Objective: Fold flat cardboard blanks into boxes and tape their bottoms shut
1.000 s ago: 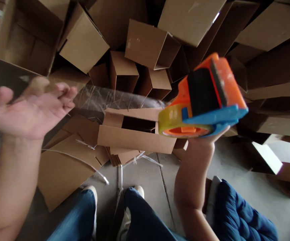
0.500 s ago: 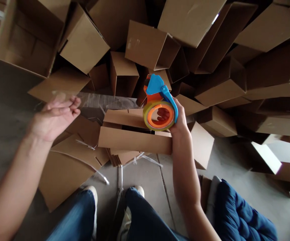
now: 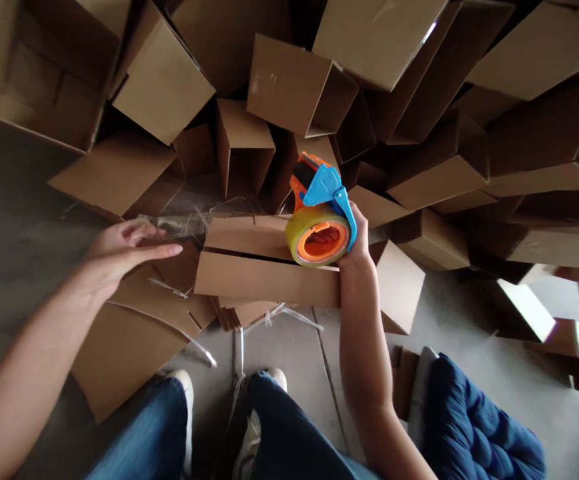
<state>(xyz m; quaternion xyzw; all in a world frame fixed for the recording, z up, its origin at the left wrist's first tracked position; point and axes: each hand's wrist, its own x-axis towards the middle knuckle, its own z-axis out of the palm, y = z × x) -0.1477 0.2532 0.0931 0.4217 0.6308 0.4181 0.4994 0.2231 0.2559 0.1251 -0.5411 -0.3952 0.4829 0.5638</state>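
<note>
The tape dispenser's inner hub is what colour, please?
Orange hub on the tape dispenser, ringed by yellowish tape; clearest in head view.

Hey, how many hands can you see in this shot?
2. The left hand is by the clear tape strip; the right hand holds the tape dispenser over the box. No others show.

R hand [image 3: 360, 245] mostly hidden behind tape dispenser [image 3: 319, 220]; cushion [image 3: 479, 427] cut by btm edge

Dim, soft light, deep shadows among the cardboard boxes [image 3: 164, 87], a bright patch [image 3: 529, 310] lower right, wide-angle edge distortion.
</note>
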